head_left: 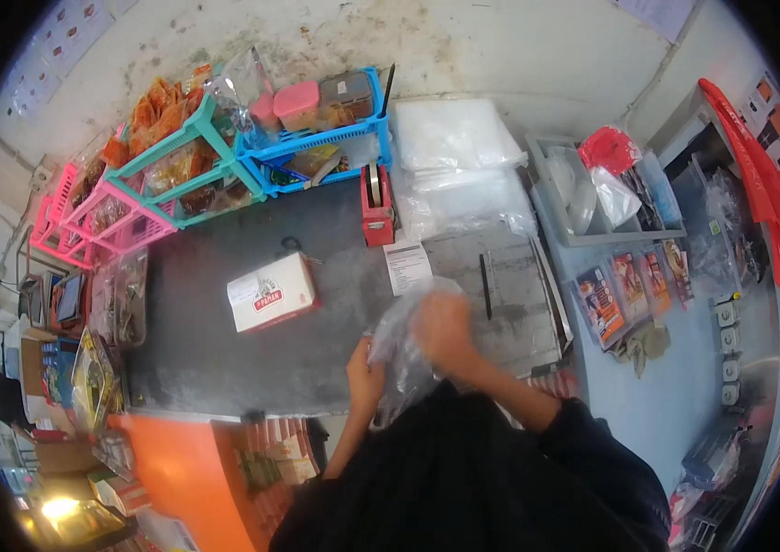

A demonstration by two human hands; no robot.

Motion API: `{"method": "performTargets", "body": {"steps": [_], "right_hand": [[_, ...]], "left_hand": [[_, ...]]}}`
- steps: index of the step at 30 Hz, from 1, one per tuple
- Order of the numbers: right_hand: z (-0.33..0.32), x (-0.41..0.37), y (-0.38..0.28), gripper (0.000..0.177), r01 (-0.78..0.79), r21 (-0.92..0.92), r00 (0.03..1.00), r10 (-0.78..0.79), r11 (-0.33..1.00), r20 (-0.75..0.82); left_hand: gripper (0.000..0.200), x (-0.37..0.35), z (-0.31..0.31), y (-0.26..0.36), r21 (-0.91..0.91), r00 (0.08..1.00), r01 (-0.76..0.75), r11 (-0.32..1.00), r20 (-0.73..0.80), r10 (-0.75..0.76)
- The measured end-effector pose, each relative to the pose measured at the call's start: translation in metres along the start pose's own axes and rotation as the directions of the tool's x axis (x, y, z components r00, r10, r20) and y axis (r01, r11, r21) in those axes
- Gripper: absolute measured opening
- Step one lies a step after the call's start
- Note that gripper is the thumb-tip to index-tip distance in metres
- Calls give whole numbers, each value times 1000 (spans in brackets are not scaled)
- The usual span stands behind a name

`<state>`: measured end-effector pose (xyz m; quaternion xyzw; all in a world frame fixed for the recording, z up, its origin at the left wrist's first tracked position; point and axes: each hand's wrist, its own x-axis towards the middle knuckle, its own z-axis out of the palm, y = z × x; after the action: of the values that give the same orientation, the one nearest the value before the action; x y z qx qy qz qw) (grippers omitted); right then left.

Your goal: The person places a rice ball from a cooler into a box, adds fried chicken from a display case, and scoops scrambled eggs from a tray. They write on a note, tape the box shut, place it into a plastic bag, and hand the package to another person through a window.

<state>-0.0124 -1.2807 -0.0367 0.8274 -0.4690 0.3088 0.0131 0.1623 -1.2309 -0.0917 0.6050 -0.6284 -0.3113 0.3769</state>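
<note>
Close to my body at the table's front edge, a clear plastic bag is between my hands. My left hand is closed on the bag's left side. Curled and somewhat blurred, my right hand grips the bag near its upper right part; its fingertips are hidden. Just beyond the bag lies a printed paper slip. A white box with a red logo sits to the left on the dark table, and a black pen lies to the right.
A red tape dispenser and stacked clear plastic bags stand at the back. Blue and green baskets hold packets and containers. On the right are a grey bin and sachets. Scissors lie behind the box.
</note>
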Motion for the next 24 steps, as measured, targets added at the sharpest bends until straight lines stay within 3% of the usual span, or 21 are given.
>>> {"method": "performTargets", "body": {"steps": [1, 2, 3, 4, 5, 7, 8, 9, 10, 11, 12, 13, 14, 15, 16, 17, 18, 19, 21, 23, 24], "right_hand": [[1, -8, -5, 38, 238, 168, 970, -244, 957, 15], [6, -13, -9, 38, 232, 172, 971, -239, 958, 22], [13, -19, -13, 43, 73, 361, 915, -207, 930, 347], [18, -23, -16, 48, -137, 477, 746, -226, 868, 626], [19, -18, -9, 48, -142, 485, 744, -230, 863, 627], [18, -2, 19, 61, -555, -12, 277, 199, 832, 940], [21, -7, 21, 61, -557, -4, 271, 187, 830, 944], [26, -10, 25, 61, -392, 23, 445, 168, 920, 880], [30, -11, 29, 61, -215, 14, 605, 122, 977, 787], [36, -12, 30, 61, -221, 9, 609, 131, 975, 782], [41, -14, 26, 59, -205, 25, 615, 109, 978, 781], [47, -17, 24, 58, -190, 36, 620, 91, 981, 779], [56, -17, 22, 55, -240, 60, 569, 90, 969, 817], [64, -22, 31, 51, -297, 71, 520, 99, 952, 848], [108, -73, 53, 44, -135, 118, 722, 16, 984, 692], [144, -115, 76, 38, 41, 109, 864, -90, 993, 495], [127, -110, 86, 38, 10, 63, 876, -39, 998, 481], [104, -98, 82, 33, -84, 116, 826, 5, 990, 563], [56, -58, 64, 26, -266, 220, 700, 31, 938, 713], [54, -36, 60, 24, -371, 260, 636, 39, 891, 771], [62, -30, 53, 23, -479, 69, 608, 274, 875, 745]], "left_hand": [[33, 2, 1, 5, -271, 989, 143, 952, -5, -150], [33, -1, -3, -2, -271, 988, 151, 951, 1, -157], [33, -7, -11, -14, -691, 918, 272, 669, -22, -396], [32, -12, -17, -22, -945, 801, 242, 221, 66, -596], [32, -13, -25, -11, -942, 795, 246, 226, 63, -603], [28, -20, -51, 22, -435, 602, 199, 878, -653, -460], [27, -22, -63, 40, -18, 489, 271, 963, -859, -153], [25, -21, -68, 48, 381, 400, 374, 846, -889, 223], [28, -46, -55, 31, 524, 681, 180, 833, -677, 279], [32, -70, -35, 17, 584, 865, -57, 810, -375, 332], [35, -49, -31, 55, 387, 955, -296, 873, 113, 274], [39, -27, -31, 90, 87, 766, -397, 914, 580, 278], [39, -22, -12, 56, 67, 750, -415, 907, 589, 300], [49, -10, 19, -7, 345, 804, -518, 783, 507, 309], [61, 1, 36, -44, 591, 836, -548, 593, 418, 356], [66, 12, 14, -41, 517, 883, -200, 832, 464, -76], [71, 24, -9, -33, 483, 695, 212, 849, 536, -479], [71, 25, -13, -32, 479, 691, 165, 862, 568, -448], [75, 11, -18, -39, 558, 792, -257, 789, 590, -159], [78, 9, -19, -39, 601, 767, -588, 541, 627, 137], [78, 22, -13, -23, 592, 756, -603, 534, 637, 148]]}}
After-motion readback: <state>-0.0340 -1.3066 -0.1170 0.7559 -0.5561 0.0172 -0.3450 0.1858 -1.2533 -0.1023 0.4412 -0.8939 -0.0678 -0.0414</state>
